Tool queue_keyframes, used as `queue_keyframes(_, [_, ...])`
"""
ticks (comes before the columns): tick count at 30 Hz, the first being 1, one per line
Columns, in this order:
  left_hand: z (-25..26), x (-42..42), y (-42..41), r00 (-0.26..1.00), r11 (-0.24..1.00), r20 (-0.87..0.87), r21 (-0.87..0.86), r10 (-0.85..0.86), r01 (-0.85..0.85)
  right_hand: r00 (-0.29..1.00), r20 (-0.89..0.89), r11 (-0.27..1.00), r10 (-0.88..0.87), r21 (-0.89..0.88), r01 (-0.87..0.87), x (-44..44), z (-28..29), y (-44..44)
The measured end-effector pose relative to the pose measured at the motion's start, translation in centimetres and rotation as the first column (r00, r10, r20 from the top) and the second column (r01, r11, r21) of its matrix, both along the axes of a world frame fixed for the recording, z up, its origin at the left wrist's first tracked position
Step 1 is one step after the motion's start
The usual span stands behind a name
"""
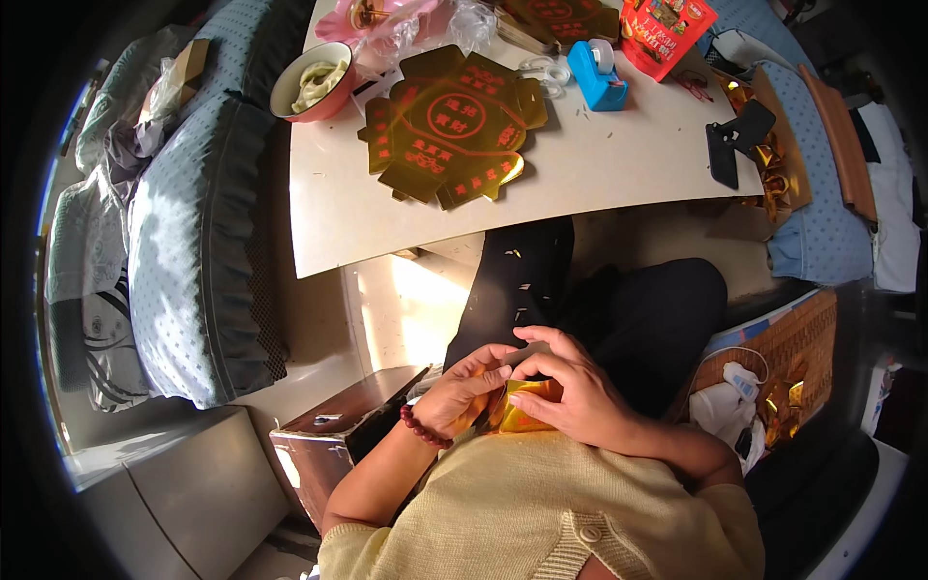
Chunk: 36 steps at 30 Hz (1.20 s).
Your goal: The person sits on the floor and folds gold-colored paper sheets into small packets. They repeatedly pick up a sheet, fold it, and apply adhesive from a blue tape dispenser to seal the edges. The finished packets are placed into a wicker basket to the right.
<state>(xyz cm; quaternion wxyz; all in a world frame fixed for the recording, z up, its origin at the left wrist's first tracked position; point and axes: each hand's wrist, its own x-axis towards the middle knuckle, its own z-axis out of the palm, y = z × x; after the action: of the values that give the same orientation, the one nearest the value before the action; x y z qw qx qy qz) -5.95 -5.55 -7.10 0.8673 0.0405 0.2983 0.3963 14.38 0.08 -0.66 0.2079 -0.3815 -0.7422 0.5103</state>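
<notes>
Close to my chest, both hands work at one folded piece of shiny gold cardboard (528, 412). My left hand (467, 391), with a dark red bead bracelet (424, 428) at its wrist, pinches the left side of the piece. The thumb and fingers of my right hand (580, 395) are on its right side and upper edge. Part of the piece is hidden behind the fingers. On the table beyond my knees lie flat gold cardboard box blanks with red print (453, 119), their flaps spread out.
On the white table (348, 217) are a bowl of dumplings (319, 83), scissors (547, 70), a blue tape dispenser (598, 76), a red pouch (667, 32) and a black phone stand (736, 141). A brown wooden drawer unit (326, 449) stands left of me; gold folded pieces (783, 413) lie right.
</notes>
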Motion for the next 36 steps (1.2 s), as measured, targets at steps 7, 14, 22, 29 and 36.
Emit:
queue_keyframes(7, [-0.2,0.2,-0.4,0.999,1.0,-0.043,-0.027,0.0,-0.001,0.999,-0.036,0.999,0.017,0.043,-0.015,-0.3,-0.3,-0.2])
queue_keyframes(14, [0.2,1.1,-0.2,0.993,0.998,-0.102,-0.018,0.05,-0.052,0.995,-0.049,0.992,0.086,0.101,-0.08,0.0,-0.6,-0.2])
queue_keyframes(22, [0.9,2.1,0.6,0.969,0.969,-0.207,-0.176,0.138,-0.176,0.991,-0.132,1.0,-0.003,0.002,0.003,3.5,-2.1,0.4])
queue_keyframes(29, [1.5,1.7,-0.6,0.86,0.989,-0.489,0.062,0.145,-0.131,0.975,-0.193,0.98,-0.112,-0.182,0.077,3.9,-2.3,-0.2])
queue_keyframes(36, [2.8,1.8,-1.4,0.784,0.966,-0.584,0.245,0.212,-0.079,0.936,-0.275,0.91,-0.22,-0.402,0.096,3.9,-2.7,-0.8])
